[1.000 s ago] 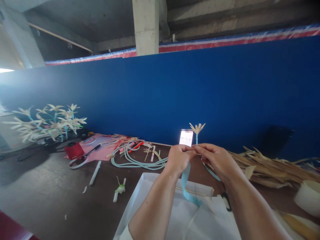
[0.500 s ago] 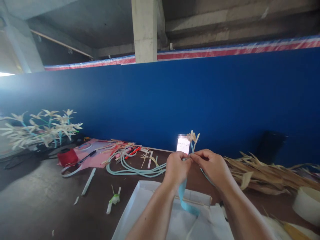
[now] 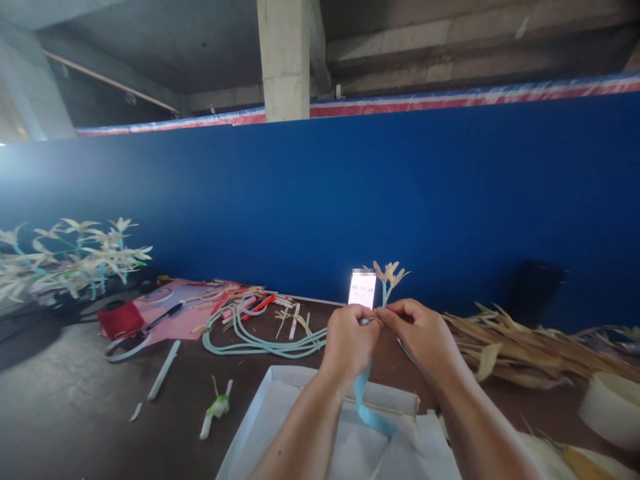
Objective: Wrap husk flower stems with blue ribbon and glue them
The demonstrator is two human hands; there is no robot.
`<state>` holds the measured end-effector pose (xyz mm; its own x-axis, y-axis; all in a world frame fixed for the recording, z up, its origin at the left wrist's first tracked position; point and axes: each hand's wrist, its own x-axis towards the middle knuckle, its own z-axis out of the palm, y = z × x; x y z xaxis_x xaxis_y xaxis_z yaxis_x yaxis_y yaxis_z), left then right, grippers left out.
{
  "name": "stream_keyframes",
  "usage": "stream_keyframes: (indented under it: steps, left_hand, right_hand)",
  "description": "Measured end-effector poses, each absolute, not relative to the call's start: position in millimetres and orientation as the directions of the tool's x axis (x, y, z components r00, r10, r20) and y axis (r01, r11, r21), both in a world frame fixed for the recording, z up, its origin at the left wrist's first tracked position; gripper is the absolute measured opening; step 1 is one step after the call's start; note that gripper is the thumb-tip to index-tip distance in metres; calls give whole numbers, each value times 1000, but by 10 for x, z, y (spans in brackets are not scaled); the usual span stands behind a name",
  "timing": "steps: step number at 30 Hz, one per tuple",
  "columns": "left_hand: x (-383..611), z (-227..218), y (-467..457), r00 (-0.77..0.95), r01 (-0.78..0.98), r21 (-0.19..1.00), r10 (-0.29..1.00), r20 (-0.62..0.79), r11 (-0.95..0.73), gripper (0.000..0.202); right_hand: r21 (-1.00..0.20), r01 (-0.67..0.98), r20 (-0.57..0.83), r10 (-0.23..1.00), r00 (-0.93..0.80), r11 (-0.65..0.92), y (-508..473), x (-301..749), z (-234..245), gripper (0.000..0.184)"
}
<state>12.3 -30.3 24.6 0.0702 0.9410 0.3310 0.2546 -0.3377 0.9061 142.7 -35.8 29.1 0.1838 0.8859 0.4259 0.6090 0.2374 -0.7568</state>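
My left hand (image 3: 350, 340) is closed in a pinch beside the stem of a small dried-husk flower (image 3: 390, 275). A light-blue tape strip (image 3: 369, 415) hangs from this hand and curls over the white tray. My right hand (image 3: 421, 331) is also closed, its thumb and forefinger pinching at the flower's blue-wrapped stem. The two hands' fingertips meet just below the flower, and they hide the exact grip. Upright behind my left hand is a lit phone (image 3: 361, 291) with a timer on its screen.
A white tray (image 3: 245, 427) lies under my forearms. Pale-blue tubing (image 3: 265, 348) loops to the left, near a red roll (image 3: 120, 319) and pink paper (image 3: 185, 323). Finished husk flowers (image 3: 95, 250) stand far left. Dried husks (image 3: 530, 347) and a white roll (image 3: 613, 407) lie right.
The flower has turned slightly and its petals now spread wider to the right. My hands stay pinched together at the stem. The whole view has shifted slightly.
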Motion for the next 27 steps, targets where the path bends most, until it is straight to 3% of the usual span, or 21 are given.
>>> stream_keyframes:
  steps: [13, 22, 27]
  left_hand:
    - [154, 266, -361, 66, 275, 899, 940, 336, -341, 18]
    - [127, 282, -357, 89, 273, 906, 946, 312, -325, 20]
    - [134, 246, -340, 84, 240, 925, 956, 282, -294, 20]
  right_hand:
    - [-851, 474, 356, 912, 205, 226, -334, 1473, 249, 27]
    - [-831, 505, 378, 902, 208, 232, -372, 1449, 284, 31]
    - [-848, 492, 320, 930, 179, 198, -410, 1432, 360, 31]
